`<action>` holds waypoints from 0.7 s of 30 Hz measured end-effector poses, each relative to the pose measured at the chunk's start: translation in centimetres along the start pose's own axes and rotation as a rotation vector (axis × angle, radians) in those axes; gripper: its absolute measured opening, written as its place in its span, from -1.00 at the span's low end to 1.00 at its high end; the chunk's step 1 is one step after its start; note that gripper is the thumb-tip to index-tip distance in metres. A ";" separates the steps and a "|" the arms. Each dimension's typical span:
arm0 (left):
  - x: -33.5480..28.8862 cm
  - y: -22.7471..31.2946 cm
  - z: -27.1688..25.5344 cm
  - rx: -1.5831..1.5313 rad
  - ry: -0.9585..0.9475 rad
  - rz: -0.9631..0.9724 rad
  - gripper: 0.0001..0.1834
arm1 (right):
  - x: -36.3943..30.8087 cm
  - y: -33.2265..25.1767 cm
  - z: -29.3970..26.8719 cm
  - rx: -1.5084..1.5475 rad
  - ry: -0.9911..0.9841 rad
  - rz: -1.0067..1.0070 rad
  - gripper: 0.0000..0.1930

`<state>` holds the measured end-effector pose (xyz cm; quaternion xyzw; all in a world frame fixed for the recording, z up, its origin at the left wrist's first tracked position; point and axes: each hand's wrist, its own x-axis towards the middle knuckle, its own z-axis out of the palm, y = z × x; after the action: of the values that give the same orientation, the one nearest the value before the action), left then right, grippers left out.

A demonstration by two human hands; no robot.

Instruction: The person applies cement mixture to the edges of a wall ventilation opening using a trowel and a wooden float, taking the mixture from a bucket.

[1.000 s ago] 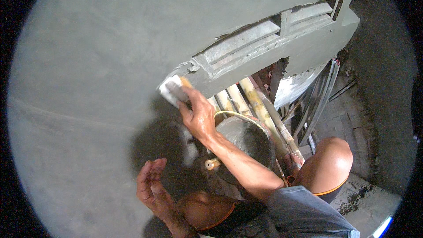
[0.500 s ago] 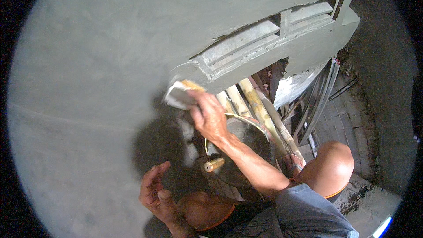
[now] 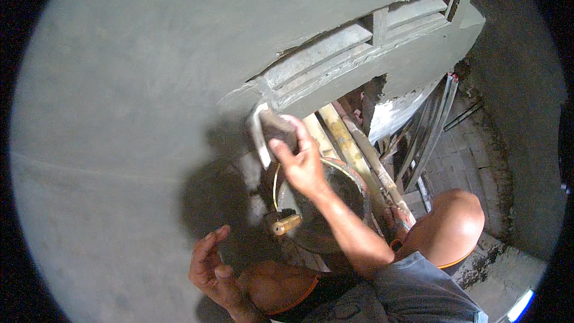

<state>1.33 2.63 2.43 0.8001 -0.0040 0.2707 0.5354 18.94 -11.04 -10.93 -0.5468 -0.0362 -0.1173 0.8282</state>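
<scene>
My right hand (image 3: 305, 164) grips a flat rectangular sponge block (image 3: 278, 130), its face grey with wet mortar and one edge white. The block is blurred and tipped up, just off the grey plastered wall (image 3: 119, 96), below the corner of a slatted vent opening (image 3: 323, 54). Beneath that hand and forearm stands a round bucket (image 3: 353, 188), partly hidden, with a wire handle and a tan grip (image 3: 287, 225). At lower left my left hand (image 3: 212, 269) is held up beside the wall, fingers loosely bent and apart, with nothing in it.
Bamboo poles (image 3: 347, 137) run beside the bucket near my foot. Metal strips (image 3: 430, 125) lean at the right, above a tiled floor (image 3: 457, 155) lower down. A rough ledge (image 3: 502, 278) is at lower right. My bent knees flank the bucket.
My right hand has moved slightly right and turned, tilting the sponge block so its grey face shows and its white edge stands nearly upright. My left hand has hardly moved.
</scene>
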 end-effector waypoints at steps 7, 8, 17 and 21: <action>-0.2 0.2 0.2 0.061 0.030 -0.025 -0.21 | 4.4 -3.2 -7.1 0.281 -0.224 0.283 -0.58; -0.3 0.3 0.4 0.048 0.034 -0.023 -0.21 | 5.1 -3.5 -7.5 0.287 -0.213 0.301 -0.59; -0.5 1.5 1.6 0.063 0.100 -0.013 -0.22 | 8.0 -3.6 -5.9 0.114 -0.288 0.337 -0.60; -0.5 1.1 1.1 0.069 0.082 -0.014 -0.19 | 7.9 -4.1 -5.0 -0.010 -0.320 0.213 -0.62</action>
<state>1.04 1.08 2.81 0.8063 0.0328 0.2993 0.5091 25.33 -18.37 -7.71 -0.5633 -0.1086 0.0594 0.8169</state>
